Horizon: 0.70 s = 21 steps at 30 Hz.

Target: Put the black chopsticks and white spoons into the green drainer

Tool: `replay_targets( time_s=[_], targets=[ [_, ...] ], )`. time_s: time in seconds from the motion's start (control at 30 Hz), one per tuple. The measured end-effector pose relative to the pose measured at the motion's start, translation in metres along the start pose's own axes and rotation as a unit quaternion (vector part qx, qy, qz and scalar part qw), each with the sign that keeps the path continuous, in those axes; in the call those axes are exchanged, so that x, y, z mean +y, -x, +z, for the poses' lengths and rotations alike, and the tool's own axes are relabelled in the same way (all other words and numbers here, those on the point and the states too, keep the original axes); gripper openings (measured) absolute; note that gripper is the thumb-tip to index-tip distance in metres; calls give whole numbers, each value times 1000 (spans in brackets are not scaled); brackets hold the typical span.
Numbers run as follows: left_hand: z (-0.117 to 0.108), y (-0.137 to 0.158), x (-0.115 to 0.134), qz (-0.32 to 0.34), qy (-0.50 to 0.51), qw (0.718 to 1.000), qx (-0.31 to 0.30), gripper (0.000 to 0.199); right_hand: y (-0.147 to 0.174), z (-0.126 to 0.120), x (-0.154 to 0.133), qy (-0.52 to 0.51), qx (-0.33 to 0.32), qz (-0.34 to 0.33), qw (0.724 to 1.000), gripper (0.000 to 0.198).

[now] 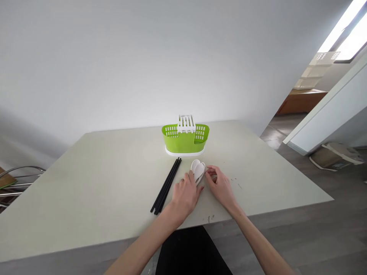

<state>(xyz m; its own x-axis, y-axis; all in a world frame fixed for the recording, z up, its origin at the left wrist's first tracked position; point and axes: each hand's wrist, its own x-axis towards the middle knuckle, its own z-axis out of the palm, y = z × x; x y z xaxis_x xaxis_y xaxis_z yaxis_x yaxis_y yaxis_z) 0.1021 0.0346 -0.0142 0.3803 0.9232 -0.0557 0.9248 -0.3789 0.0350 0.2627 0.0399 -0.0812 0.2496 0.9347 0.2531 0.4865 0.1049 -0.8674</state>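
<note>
With the spoons as the clock's centre and the wall at twelve, one patch of dark clothing (192, 252) shows at six, below the near edge of the single pale table (100, 183). The left hand (184, 195), at seven, lies over the spoon handles, fingers bent; how firmly it grips, I cannot tell. The right hand (220, 186), at four, curls its fingers just beside the spoon bowls; whether it touches them, I cannot tell. At eight lies one bundle of black chopsticks (166, 187), too tightly packed to count. Of the white spoons (198, 170), at least two bowls show, overlapping on the tabletop. At eleven stands one green basket (183, 144) with one white slatted piece (187, 129) on its middle and one white base (185, 154). Beyond is the wall (129, 68).
</note>
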Motion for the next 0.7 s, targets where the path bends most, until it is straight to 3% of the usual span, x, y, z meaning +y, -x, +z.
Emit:
replay_targets(
  time_s=[0.17,0.3,0.43,0.53,0.7],
  targets=[
    [-2,22,-12,13,2,1000,6,67,5,-4,-6,-7,14,10,1000,36],
    [-6,49,-34,26,33,997,58,69,8,-9,-6,-28,8,23,999,38],
    [-22,80,-89,29,93,986,133,57,12,-16,-3,-62,-25,45,997,42],
    [-35,99,-143,-39,119,971,202,53,15,-19,-3,-69,-45,39,996,42],
    [-29,112,-215,-146,115,959,212,51,11,-22,-1,-81,-71,30,994,41]
  ],
)
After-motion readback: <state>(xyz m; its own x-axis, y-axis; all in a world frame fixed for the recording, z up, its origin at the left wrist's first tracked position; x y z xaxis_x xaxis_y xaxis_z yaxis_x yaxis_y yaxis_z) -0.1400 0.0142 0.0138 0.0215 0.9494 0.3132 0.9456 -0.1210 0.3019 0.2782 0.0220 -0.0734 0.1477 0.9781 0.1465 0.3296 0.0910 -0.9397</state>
